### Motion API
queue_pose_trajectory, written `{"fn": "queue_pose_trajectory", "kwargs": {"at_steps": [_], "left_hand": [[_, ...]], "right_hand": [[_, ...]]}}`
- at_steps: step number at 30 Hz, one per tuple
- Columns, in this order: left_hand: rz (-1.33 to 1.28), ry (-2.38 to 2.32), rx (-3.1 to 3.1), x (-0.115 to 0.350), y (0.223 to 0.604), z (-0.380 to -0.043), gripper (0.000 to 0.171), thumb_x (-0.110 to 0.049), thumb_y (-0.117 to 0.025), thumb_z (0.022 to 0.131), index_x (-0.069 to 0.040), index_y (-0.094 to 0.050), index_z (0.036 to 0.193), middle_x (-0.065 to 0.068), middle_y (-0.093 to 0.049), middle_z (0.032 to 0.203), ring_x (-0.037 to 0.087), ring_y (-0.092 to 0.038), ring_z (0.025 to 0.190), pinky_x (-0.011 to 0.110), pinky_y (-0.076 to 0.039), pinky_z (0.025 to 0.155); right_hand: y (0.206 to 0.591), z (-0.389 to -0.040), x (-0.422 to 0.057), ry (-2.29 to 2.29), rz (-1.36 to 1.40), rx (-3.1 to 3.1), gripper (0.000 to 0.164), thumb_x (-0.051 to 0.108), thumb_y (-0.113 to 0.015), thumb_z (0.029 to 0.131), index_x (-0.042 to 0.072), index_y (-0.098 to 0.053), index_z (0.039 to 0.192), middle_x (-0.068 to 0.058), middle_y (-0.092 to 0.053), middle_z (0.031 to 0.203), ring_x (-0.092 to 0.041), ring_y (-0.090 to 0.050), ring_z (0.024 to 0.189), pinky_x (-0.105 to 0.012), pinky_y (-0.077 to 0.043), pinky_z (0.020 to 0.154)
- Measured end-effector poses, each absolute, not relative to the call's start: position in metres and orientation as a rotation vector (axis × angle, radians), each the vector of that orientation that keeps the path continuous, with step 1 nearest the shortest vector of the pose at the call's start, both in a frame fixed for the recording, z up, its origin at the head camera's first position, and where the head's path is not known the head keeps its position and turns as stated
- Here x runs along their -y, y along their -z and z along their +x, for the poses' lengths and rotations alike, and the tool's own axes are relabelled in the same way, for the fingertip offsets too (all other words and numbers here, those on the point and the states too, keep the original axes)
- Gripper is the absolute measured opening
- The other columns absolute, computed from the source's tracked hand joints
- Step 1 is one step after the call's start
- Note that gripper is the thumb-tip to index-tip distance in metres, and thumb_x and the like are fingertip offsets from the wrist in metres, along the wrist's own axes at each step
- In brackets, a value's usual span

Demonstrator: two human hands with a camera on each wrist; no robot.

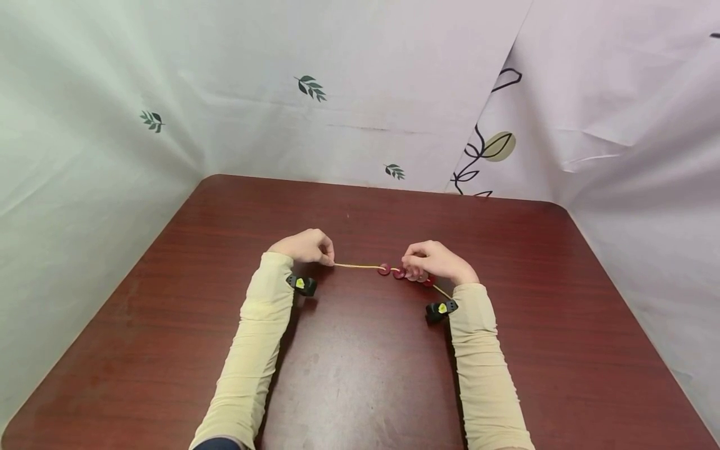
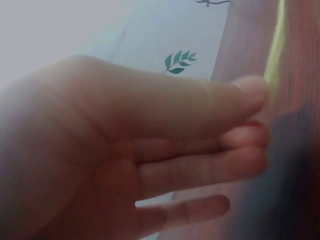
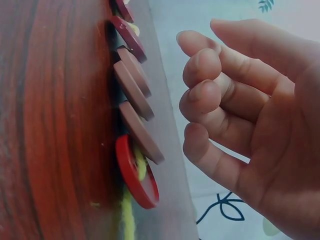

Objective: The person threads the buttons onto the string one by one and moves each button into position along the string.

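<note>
My left hand (image 1: pixel 306 245) pinches one end of a yellow string (image 1: pixel 360 267) between thumb and fingertips, as the left wrist view also shows. From there the string runs nearly straight to the right, just over the table. Several round buttons are threaded on it: dark red ones (image 1: pixel 384 269) nearer the left hand, pinkish-brown ones (image 3: pixel 132 87) after them and a bright red one (image 3: pixel 136 172) at the right. Right above these buttons is my right hand (image 1: pixel 439 257), fingers loosely bent, apart from them and holding nothing in the right wrist view.
The reddish-brown wooden table (image 1: pixel 349 350) has rounded far corners. White cloth (image 1: pixel 365 75) with leaf prints hangs behind it and along both sides. A black strap-mounted device (image 1: pixel 441 309) sits at each wrist. Past the red button, the string continues toward the right sleeve (image 1: pixel 484 362).
</note>
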State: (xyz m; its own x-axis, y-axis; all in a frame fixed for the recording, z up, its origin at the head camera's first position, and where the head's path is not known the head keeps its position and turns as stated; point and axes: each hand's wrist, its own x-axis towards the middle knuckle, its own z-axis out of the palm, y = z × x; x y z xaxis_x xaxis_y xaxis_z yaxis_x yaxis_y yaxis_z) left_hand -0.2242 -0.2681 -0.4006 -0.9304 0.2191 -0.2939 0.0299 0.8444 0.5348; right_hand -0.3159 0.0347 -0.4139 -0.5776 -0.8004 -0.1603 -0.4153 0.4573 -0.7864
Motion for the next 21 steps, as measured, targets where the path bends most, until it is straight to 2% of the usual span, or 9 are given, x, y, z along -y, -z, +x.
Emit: {"fn": "queue_pose_trajectory", "kwargs": {"at_steps": [3,11,17,21], "left_hand": [[0.184,-0.758,-2.665,0.2687,0.4019,-0.2243,0.008,-0.015,-0.070,0.086,-0.011,-0.070,0.079,-0.003,-0.063,0.074,0.011,-0.052,0.072,0.025,-0.043,0.069],[0.111,-0.759,-2.592,0.2679,0.4012,-0.2223,0.015,-0.019,-0.064,0.091,-0.007,-0.072,0.085,-0.003,-0.060,0.070,0.011,-0.053,0.070,0.024,-0.042,0.068],[0.082,-0.768,-2.580,0.2664,0.3983,-0.2194,0.020,-0.021,-0.062,0.093,-0.005,-0.072,0.087,-0.001,-0.061,0.069,0.012,-0.055,0.069,0.023,-0.042,0.067],[0.088,-0.769,-2.565,0.2633,0.3964,-0.2177,0.020,-0.021,-0.062,0.093,-0.004,-0.072,0.090,0.000,-0.061,0.071,0.012,-0.056,0.070,0.023,-0.042,0.067]], "right_hand": [[0.4150,-0.3174,-0.0355,0.973,-1.019,-2.212,0.018,0.012,-0.057,0.096,-0.004,-0.066,0.093,-0.025,-0.062,0.074,-0.036,-0.059,0.063,-0.038,-0.050,0.060],[0.4154,-0.3190,-0.0356,0.936,-1.040,-2.253,0.016,0.015,-0.058,0.095,0.002,-0.066,0.088,-0.012,-0.062,0.068,-0.018,-0.056,0.060,-0.030,-0.048,0.060],[0.4131,-0.3155,-0.0316,0.958,-1.039,-2.189,0.017,0.015,-0.058,0.096,0.000,-0.064,0.089,-0.014,-0.059,0.068,-0.020,-0.056,0.060,-0.031,-0.048,0.059],[0.4130,-0.3134,-0.0318,0.956,-1.023,-2.179,0.017,0.013,-0.057,0.096,-0.003,-0.063,0.091,-0.020,-0.060,0.071,-0.029,-0.056,0.060,-0.033,-0.048,0.057]]}}
